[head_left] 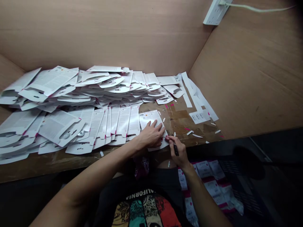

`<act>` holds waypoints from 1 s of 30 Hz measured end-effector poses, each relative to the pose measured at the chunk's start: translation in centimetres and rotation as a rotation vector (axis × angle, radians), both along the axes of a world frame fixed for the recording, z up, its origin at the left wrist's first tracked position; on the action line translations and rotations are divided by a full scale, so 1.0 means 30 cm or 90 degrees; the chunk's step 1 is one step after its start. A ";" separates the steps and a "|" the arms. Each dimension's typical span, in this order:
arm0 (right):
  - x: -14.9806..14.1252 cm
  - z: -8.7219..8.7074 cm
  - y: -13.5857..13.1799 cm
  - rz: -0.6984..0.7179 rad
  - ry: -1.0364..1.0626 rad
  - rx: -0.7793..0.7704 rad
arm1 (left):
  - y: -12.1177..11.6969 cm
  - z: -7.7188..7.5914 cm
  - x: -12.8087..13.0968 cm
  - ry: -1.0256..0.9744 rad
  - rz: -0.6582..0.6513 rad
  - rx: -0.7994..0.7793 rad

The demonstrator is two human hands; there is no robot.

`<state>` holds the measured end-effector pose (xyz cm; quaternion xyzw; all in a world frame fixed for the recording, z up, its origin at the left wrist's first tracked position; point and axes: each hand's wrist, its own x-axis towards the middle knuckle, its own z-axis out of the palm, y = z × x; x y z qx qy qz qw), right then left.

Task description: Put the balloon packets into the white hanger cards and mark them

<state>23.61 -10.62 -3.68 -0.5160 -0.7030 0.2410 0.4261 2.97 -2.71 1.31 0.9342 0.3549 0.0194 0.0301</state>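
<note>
My left hand [151, 135] lies flat with its fingers spread on a white printed card package [148, 117] near the table's front edge. At that package's lower right corner is my right hand [180, 152], its fingers closed round a slim black tool [175, 150]. The tool's tip is hidden by the fingers, so I cannot tell its exact kind. Just left of the package, a row of similar white packages [121, 121] lies overlapping, their hang-hole flaps toward me. Small white and pink scraps [189, 132] are scattered to the right of my hands.
A large heap of white packages [94, 85] runs along the back wall. Paper strips and a label sheet [199, 116] lie at the right. Below the table's right side stands a dark basket [243, 179] with white and pink packets [213, 186]. A power strip [216, 12] hangs above.
</note>
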 end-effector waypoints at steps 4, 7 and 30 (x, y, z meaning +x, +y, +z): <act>0.012 -0.065 -0.049 0.052 -0.103 0.115 | 0.007 0.004 0.039 0.037 -0.046 0.060; 0.018 -0.098 -0.055 0.042 -0.137 0.135 | 0.008 0.002 0.062 0.063 -0.066 0.069; 0.063 0.028 0.102 -0.089 0.357 -0.234 | 0.028 -0.048 0.006 -0.085 -0.002 -0.044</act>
